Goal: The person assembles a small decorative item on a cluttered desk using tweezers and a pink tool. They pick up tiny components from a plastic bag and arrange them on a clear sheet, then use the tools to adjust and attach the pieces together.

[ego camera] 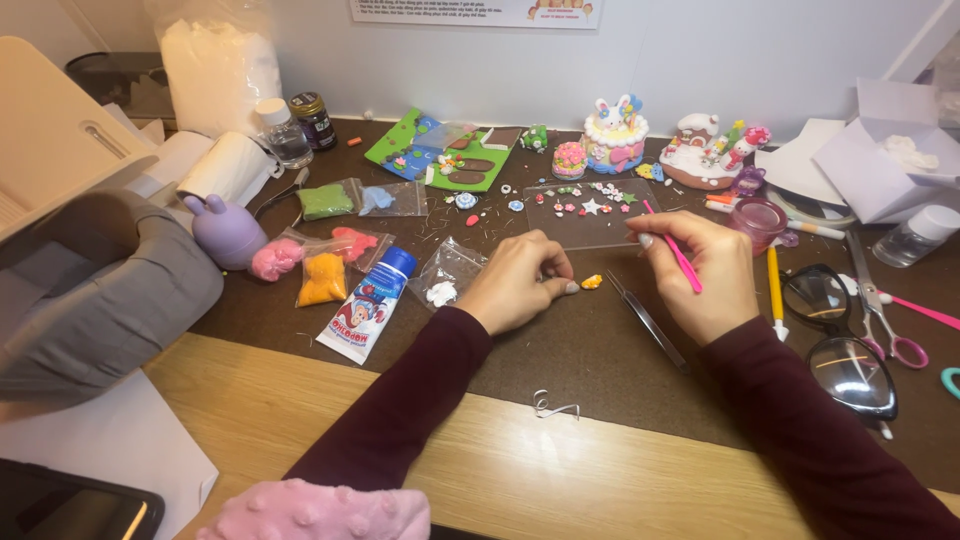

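Dark brown work mat (590,360) on wooden desk, cluttered with clay figures and bagged clay. Left hand (515,280) curled, fingertips pressing mat beside small yellow clay piece (592,282). Right hand (700,275) grasping pink modelling tool (680,258), near the piece. Metal tweezers (648,322) between hands.

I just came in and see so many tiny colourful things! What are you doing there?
A person sits at a brown mat covered with craft bits. The left hand rests on the mat, fingertips beside a small yellow clay piece. The right hand holds a thin pink tool like a pencil. Metal tweezers lie between the hands. Behind them, a clear sheet carries tiny clay flowers and stars, and little bags of coloured clay lie to the left.
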